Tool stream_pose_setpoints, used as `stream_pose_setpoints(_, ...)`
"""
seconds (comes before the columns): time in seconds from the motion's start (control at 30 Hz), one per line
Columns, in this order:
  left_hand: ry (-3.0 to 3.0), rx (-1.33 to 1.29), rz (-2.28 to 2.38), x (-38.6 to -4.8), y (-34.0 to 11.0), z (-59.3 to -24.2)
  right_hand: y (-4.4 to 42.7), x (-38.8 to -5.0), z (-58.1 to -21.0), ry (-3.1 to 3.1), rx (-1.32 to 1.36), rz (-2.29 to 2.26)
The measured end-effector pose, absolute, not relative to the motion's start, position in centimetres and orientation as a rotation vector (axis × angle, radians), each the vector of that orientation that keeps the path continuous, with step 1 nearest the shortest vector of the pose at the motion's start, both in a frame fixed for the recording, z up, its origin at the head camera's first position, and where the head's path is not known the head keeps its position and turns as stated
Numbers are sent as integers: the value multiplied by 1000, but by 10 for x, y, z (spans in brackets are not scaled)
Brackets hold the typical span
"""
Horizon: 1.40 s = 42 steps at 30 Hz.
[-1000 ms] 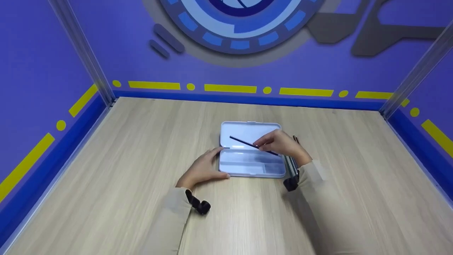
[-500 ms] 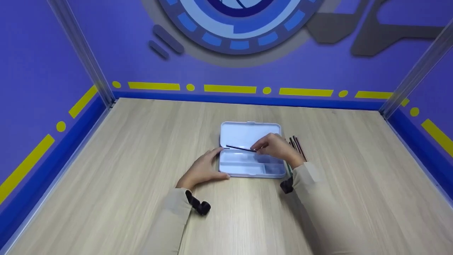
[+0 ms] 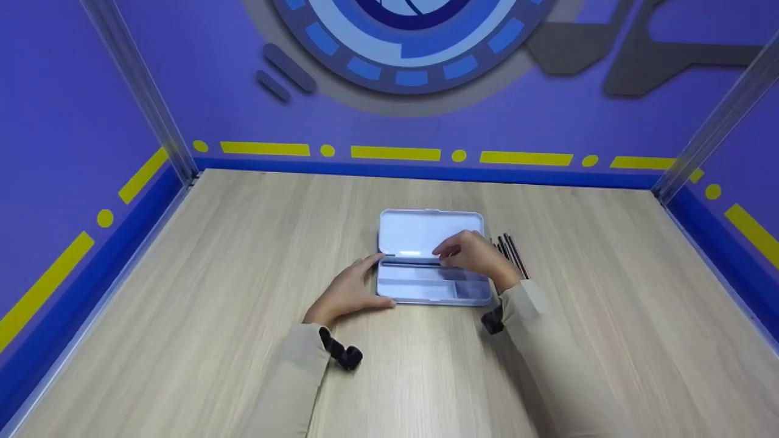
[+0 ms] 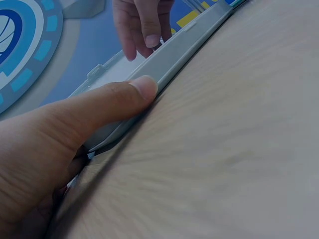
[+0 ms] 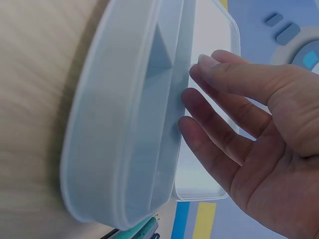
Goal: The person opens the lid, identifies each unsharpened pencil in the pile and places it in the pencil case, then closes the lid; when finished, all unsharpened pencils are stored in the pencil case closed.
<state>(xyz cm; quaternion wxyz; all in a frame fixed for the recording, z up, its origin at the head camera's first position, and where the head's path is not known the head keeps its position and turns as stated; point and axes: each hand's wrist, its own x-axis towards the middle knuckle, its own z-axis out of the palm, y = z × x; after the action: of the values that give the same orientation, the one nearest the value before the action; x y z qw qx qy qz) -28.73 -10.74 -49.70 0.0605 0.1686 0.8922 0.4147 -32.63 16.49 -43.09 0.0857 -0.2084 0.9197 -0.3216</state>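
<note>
A pale hinged case lies open on the table with its lid folded back. The dark thin pencil lies in the case's back compartment, near the hinge. My left hand grips the case's left end, its thumb against the front wall in the left wrist view. Over the back compartment is my right hand; in the right wrist view its fingers are loosely bent with nothing seen between them. The front part of the case has a divider.
Several dark pencils lie on the table just right of the case, partly behind my right wrist. Green pencils show beside the case's end in the right wrist view. Purple-blue walls surround the wooden table.
The dark pencil has gone down from above the case into its back compartment, and my right hand has let it go. The right hand moved slightly left and down; my left hand stayed put.
</note>
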Motion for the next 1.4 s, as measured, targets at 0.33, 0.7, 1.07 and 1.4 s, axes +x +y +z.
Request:
stream_pose_setpoints(0.33, 2707, 501, 1252, -288, -107, -497, 170, -323, -426, 2721, -529, -950)
stream_pose_setpoints(0.7, 2700, 506, 1263, -288, -107, -497, 187, -318, -417, 2747, -503, -937)
stream_pose_setpoints(1.07, 2703, 514, 1268, -288, -107, -498, 216, -314, -416, 2818, -489, -919)
stream_pose_setpoints(1.4, 2694, 508, 1269, -288, -107, -498, 248, -307, -419, 2851, -372, -902)
